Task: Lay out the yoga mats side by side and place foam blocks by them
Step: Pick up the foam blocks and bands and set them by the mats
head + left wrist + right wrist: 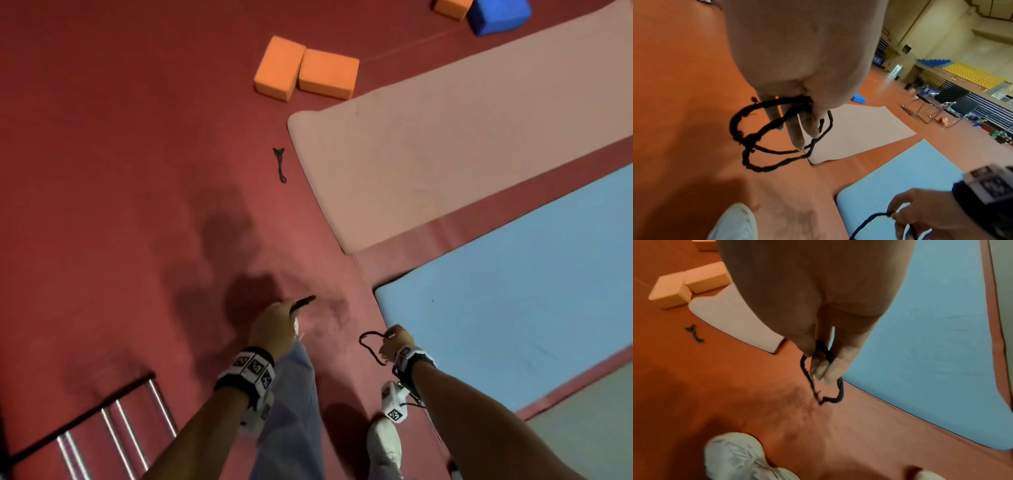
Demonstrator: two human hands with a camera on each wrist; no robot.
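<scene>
1. Over the dark red gym floor [120,154], the left hand [274,323] is curling its fingers [796,131] round a bundle of thin black elastic cords [764,138], and the right hand [394,344] is pinching one more looped black cord [826,386] between thumb and fingertips.
2. A flat pale pink yoga mat [462,137] and a flat light blue yoga mat [513,291] are lying side by side to the right, with a strip of floor between them.
3. Two orange foam blocks [305,70] are sitting touching each other just off the pink mat's corner; a blue foam block [496,15] and another orange one are lying further off.
4. A loose black tie [280,164] is lying on the floor near the pink mat.
5. Judging from this, the cords are getting cleared; passing the right cord into the left bundle would be freeing one hand for that tie and then the blocks.
</scene>
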